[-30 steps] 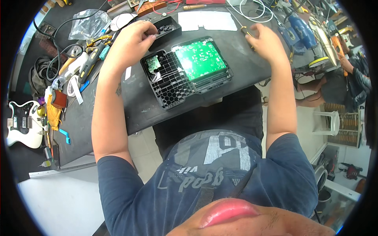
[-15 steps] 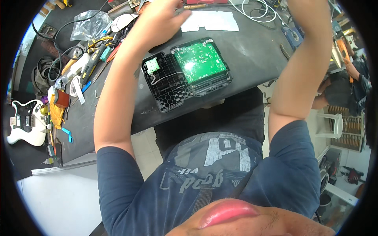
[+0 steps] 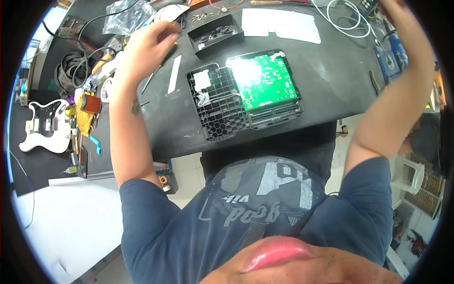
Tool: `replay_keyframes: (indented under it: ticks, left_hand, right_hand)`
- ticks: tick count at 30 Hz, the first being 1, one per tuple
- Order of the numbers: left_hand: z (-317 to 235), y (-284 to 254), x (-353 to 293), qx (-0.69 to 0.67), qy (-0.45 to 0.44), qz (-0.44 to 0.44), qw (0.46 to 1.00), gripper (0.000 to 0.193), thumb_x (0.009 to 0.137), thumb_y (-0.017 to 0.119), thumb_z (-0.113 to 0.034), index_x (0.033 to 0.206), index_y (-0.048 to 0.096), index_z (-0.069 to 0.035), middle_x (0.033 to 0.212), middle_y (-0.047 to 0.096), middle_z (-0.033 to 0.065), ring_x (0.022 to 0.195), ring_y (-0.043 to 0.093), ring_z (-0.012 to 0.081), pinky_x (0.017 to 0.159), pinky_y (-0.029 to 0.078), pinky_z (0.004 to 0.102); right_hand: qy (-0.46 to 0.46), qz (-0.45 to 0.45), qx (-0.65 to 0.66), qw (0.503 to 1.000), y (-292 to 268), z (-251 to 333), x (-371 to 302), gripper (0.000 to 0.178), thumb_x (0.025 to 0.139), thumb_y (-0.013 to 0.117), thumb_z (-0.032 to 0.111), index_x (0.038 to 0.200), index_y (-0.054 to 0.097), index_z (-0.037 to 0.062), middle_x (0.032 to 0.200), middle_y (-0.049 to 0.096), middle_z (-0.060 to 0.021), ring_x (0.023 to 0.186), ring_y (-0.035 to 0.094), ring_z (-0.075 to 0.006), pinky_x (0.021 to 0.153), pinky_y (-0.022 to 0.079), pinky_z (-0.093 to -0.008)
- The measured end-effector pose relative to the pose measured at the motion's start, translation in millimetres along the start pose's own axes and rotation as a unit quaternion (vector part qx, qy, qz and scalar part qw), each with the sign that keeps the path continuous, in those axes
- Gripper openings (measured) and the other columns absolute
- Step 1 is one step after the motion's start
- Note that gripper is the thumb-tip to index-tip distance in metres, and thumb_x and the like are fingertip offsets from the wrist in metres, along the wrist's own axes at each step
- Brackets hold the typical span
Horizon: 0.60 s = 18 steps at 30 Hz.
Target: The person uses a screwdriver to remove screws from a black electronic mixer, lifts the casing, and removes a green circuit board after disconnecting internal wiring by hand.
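Observation:
My left hand (image 3: 150, 47) hovers above the tools at the left of the bench, its thumb apart from loosely bent fingers, and nothing shows in it. Close by lie a thin dark-shafted tool (image 3: 151, 78) and a white flat strip (image 3: 175, 75). At the upper right rim, my right hand (image 3: 399, 14) is near a dark device with buttons (image 3: 367, 6); its fingers are mostly hidden. Between my arms rests a black plastic housing (image 3: 222, 127) with a green circuit board (image 3: 272, 83) and a small white-looking board (image 3: 202, 80), joined by a pale wire.
Behind the housing stand a black open box (image 3: 222, 46) of small dark parts and a white sheet (image 3: 281, 24). A white cable (image 3: 333, 16) coils near a blue device (image 3: 388, 61). Far left lies a white electric guitar body (image 3: 47, 137). A white stool (image 3: 410, 177) stands right.
My left hand has moved left and nearer, uncovering the black box. My right hand has shifted right. The view has shifted, and the bench now appears farther right.

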<state>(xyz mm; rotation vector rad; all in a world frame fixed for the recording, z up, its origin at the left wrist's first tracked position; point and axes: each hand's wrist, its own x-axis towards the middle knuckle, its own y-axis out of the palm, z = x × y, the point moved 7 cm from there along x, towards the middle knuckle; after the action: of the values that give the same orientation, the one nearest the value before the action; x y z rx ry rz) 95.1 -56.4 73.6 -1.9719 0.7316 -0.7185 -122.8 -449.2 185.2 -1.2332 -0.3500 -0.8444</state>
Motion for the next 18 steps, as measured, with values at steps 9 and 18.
replay_keyframes:
  ticks: [9, 18]
  left_hand:
    - [61, 38, -57, 0.370, -0.104, -0.017, 0.923, 0.013, 0.090, 0.058, 0.000, 0.099, 0.065, 0.004, 0.101, 0.069, 0.0260, 0.094, 0.071, 0.0416, 0.085, 0.057, 0.0489]
    - [22, -1, -55, 0.273, -0.066, -0.146, 0.949, 0.010, 0.100, 0.056, -0.008, 0.103, 0.055, 0.002, 0.097, 0.067, 0.0267, 0.092, 0.067, 0.0464, 0.078, 0.052, 0.0536]
  right_hand:
    - [0.292, 0.059, -0.020, 0.954, 42, -114, -137, 0.054, 0.094, 0.074, 0.053, 0.107, 0.070, 0.0007, 0.080, 0.074, -0.0118, 0.076, 0.071, -0.0206, 0.074, 0.054, -0.0345]
    - [0.161, 0.135, -0.190, 0.959, 65, -104, -142, 0.045, 0.091, 0.074, 0.039, 0.112, 0.065, -0.0001, 0.100, 0.074, -0.0228, 0.098, 0.070, -0.0424, 0.086, 0.053, -0.0478]
